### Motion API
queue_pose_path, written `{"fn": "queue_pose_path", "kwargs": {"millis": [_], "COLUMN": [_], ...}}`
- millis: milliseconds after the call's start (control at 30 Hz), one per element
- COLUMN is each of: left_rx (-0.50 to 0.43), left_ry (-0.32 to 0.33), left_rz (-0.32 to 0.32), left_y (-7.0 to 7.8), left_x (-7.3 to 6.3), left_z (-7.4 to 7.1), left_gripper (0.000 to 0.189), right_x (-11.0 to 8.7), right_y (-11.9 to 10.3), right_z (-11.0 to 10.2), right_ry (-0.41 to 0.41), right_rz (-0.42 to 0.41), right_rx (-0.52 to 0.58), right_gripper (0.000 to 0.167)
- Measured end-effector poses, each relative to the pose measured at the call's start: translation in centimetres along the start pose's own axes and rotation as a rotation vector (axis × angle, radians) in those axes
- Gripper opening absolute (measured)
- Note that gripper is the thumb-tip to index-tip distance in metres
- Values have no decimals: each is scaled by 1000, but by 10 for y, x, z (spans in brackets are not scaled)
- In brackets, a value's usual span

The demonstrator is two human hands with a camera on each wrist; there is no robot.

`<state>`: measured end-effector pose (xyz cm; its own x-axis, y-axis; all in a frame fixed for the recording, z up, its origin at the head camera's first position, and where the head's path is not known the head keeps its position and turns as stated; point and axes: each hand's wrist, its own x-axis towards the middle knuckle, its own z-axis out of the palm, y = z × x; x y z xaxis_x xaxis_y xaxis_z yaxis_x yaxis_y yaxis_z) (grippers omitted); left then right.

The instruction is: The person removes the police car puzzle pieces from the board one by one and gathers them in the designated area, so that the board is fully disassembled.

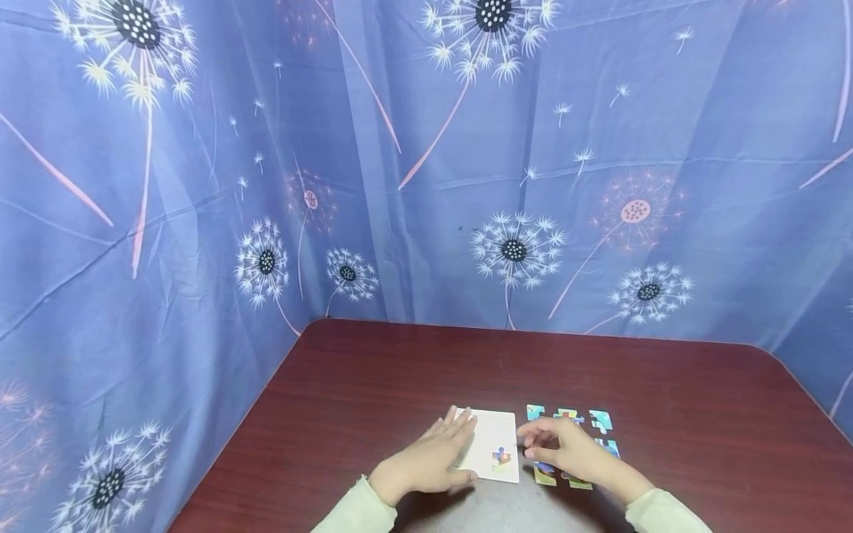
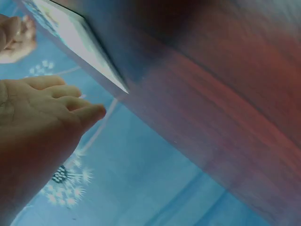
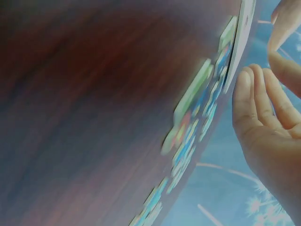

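A white puzzle board lies on the table, with one or more joined colourful jigsaw pieces at its lower right. My left hand rests over the board's left edge, fingers extended. Just right of the board, my right hand hovers above loose jigsaw pieces, its fingers bent and the thumb apart from them. No piece shows between those fingers in the right wrist view, where the right hand is beside the board and the row of pieces. Some pieces are hidden beneath that hand.
The dark red wooden table has rounded far corners. A blue curtain with dandelion prints hangs behind it and along its left side. Several loose pieces lie to the right of the board, spaced apart.
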<state>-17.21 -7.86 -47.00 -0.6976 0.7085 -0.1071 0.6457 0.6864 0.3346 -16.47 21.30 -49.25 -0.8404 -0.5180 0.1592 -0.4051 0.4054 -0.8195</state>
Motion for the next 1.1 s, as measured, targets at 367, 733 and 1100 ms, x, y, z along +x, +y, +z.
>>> {"fn": "queue_pose_path", "kwargs": {"millis": [367, 733, 1100], "left_rx": [23, 22, 17], "left_ry": [-22, -49, -35], "left_rz": [-56, -87, -93], "left_y": [-22, -24, -22], "left_x": [11, 14, 15], "left_z": [5, 6, 6], "left_gripper": [93, 95, 94], "right_x": [13, 16, 19], "right_y": [-12, -11, -15], "right_z": [18, 27, 27], "right_ry": [-69, -61, -50], "right_rz": [8, 38, 42], "right_rx": [-10, -68, -110], "right_gripper": [30, 36, 30]}}
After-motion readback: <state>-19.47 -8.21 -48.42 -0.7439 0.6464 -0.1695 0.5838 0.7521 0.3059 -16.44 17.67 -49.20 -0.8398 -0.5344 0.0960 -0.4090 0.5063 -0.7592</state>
